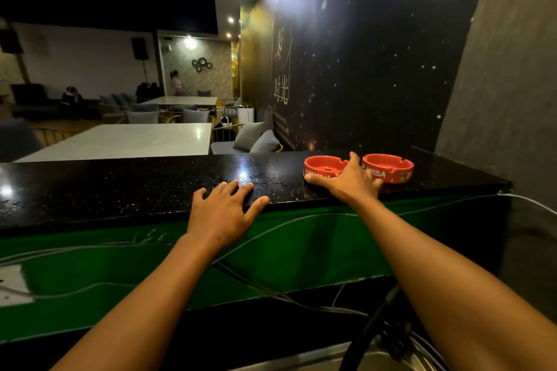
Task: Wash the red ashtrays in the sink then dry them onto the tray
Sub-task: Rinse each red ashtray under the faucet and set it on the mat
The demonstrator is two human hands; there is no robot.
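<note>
Two round red ashtrays with white lettering stand side by side on the black counter at its right end: the left ashtray and the right ashtray. My right hand lies spread between them, thumb along the left one's front wall, fingers straight and touching both. Flat on the counter's front edge, left of the ashtrays, rests my left hand with fingers spread and nothing in it. A strip of steel sink rim shows at the bottom edge with a dark faucet over it.
A green panel with loose cables runs below the counter. A dark wall and a grey pillar close off the right side. Beyond the counter are white tables, cushioned chairs and people far back.
</note>
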